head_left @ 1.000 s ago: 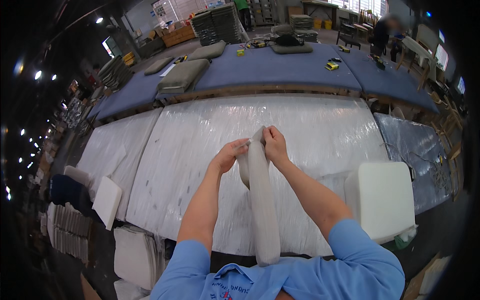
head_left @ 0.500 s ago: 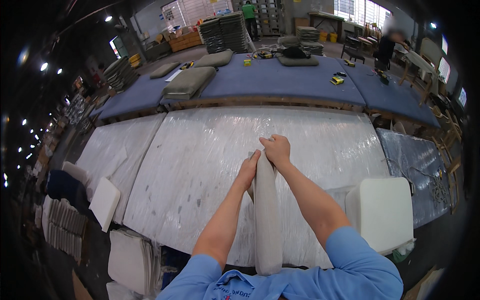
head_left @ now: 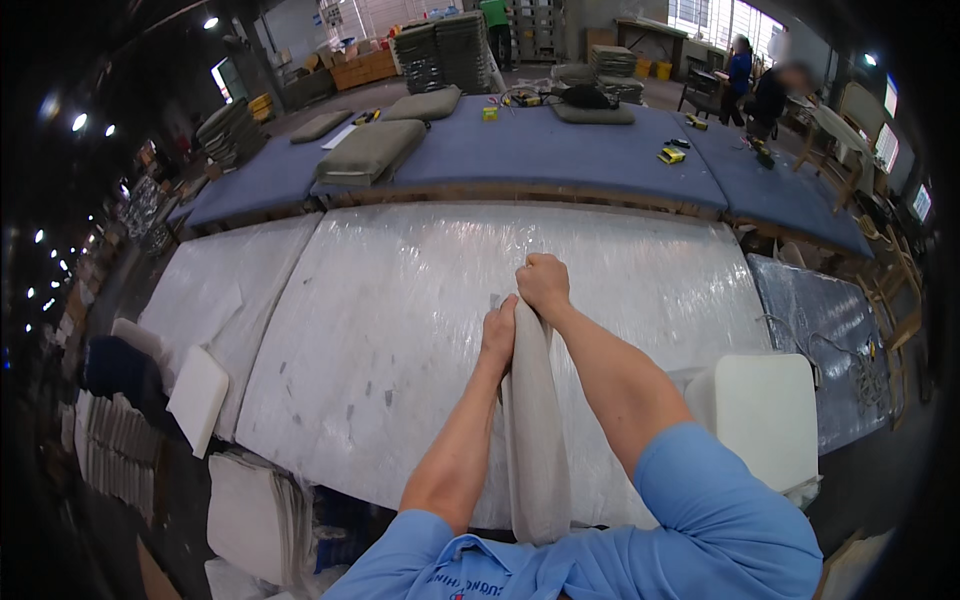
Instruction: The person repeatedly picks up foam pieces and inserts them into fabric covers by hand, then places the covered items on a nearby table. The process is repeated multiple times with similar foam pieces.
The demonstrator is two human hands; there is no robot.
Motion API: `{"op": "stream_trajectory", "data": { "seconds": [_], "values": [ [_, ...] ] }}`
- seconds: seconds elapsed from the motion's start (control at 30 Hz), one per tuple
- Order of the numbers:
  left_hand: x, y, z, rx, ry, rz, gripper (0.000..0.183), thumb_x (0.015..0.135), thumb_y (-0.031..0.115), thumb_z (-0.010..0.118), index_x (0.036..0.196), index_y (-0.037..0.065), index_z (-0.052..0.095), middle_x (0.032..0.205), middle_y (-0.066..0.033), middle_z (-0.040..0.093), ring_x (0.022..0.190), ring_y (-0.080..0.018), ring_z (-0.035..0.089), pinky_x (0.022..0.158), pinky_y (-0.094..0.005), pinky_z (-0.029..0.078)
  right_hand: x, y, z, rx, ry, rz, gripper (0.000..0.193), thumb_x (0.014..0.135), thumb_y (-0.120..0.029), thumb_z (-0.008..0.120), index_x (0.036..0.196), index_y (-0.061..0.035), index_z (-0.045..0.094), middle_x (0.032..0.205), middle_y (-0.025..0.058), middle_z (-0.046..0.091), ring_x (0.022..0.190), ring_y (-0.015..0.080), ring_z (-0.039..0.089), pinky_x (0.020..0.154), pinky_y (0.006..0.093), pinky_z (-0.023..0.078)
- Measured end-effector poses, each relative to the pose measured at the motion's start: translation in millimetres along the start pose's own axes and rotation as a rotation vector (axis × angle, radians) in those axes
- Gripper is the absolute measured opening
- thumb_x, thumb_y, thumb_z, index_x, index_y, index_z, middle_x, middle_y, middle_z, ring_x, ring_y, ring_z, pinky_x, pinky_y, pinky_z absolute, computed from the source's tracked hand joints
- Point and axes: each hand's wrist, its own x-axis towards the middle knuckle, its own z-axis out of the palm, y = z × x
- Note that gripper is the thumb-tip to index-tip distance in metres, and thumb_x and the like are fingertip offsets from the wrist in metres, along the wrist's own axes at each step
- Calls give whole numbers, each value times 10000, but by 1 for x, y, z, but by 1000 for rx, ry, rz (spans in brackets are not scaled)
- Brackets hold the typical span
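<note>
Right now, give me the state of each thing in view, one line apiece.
Grey fabric cover: stretched lengthwise, far end gripped by both hands.
Left hand: fingers closed on the cover.
Right hand: fisted on the cover's end.
Plastic-covered table: sheet lying flat.
White foam block: resting at the right.
Grey cushions: lying on blue table.

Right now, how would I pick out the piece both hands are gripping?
Start at the plastic-covered table in the middle. A long pale grey fabric strip runs along it between the forearms, gripped at its far end by the left hand and right hand. Unlike the white foam blocks nearby, it is narrow and limp.
</note>
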Motion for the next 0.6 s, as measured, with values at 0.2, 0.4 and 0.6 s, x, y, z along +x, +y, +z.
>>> {"op": "stream_trajectory", "data": {
  "seconds": [0.2, 0.4, 0.6],
  "values": [
    [6, -8, -12, 98, 88, -31, 634, 1006, 518, 556, 938, -91, 720, 873, -125, 695, 829, -212, 623, 782, -366, 495, 1, 0, 24, 2, -60, -70, 200, 752, -162, 582, 794, -25, 722, 911, 235, 728, 865, 467, 682, 795, 531, 538],
    [-9, 1, 10, -53, 14, 51, 593, 1044, 504, 534, 1197, -45, 698, 1121, -140, 706, 996, -205, 643, 893, -358, 512, 5, 21, 0, 277, -141, 53, 295, 846, -284, 702, 739, -12, 665, 789, 184, 707, 719, 299, 662, 685, 428, 511],
    [-9, 1, 4, 466, 262, 780, 515, 1088, 450, 518, 1255, -3, 697, 1053, -169, 739, 988, -294, 692, 955, -371, 517, -29, 32, -20, 958, -331, 10, 277, 997, -305, 680, 886, -51, 692, 838, -25, 637, 783, 79, 550, 708, 284, 471]
  ]
}}
